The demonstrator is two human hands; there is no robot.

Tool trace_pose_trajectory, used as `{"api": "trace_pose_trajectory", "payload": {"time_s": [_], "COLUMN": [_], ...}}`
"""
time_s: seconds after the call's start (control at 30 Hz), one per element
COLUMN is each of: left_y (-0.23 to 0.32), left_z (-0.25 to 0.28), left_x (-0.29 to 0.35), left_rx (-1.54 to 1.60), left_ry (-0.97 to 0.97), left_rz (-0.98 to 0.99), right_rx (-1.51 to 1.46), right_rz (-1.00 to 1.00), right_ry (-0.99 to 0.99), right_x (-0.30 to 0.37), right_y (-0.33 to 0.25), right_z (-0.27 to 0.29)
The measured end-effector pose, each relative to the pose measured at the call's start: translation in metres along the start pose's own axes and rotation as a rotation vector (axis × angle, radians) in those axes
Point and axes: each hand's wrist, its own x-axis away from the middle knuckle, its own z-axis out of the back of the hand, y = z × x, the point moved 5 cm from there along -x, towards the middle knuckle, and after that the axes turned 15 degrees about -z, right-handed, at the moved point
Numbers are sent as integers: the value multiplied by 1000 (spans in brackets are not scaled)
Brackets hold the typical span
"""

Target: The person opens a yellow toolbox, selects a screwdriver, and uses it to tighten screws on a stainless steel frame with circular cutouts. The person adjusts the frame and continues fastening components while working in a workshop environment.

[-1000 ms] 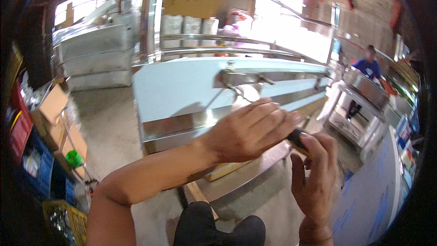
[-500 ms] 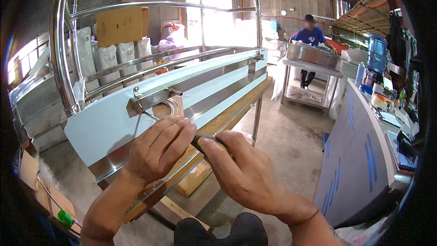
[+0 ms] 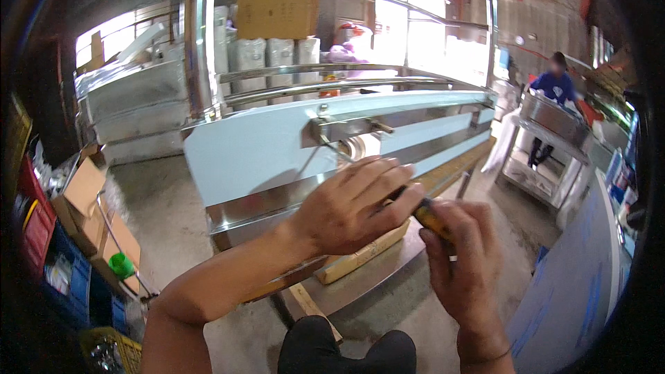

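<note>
My right hand grips the black and yellow handle of a screwdriver. Just ahead of it, my left hand is closed about the front of the same tool, its fingers hiding most of the shaft. The thin shaft slants up and left to a small metal bracket with a short protruding pin. This bracket is fixed on a long steel panel covered in pale blue film. Behind the fingers a round opening shows in the panel. Whether the tip sits in a screw is too small to tell.
Shiny tube rails rise above the panel. A cardboard box sits among wrapped goods behind. At the far right, a person in blue stands by a steel cart. Open cartons and blue crates lie left.
The view has swung left, so the panel and bracket appear farther right. Both hands stay on the screwdriver; my right hand has turned more upright, its fingers less tightly wrapped round the handle.
</note>
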Motion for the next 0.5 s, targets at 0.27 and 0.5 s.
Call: {"api": "trace_pose_trajectory", "payload": {"time_s": [0.27,0.5], "left_y": [12,7], "left_z": [-9,-5], "left_x": [1,0], "left_rx": [-138,-127], "left_ry": [-110,39], "left_rz": [84,59], "right_rx": [106,41], "right_rz": [-175,-70], "right_ry": [8,100], "right_x": [0,7], "right_y": [9,6], "right_z": [-2,1]}}
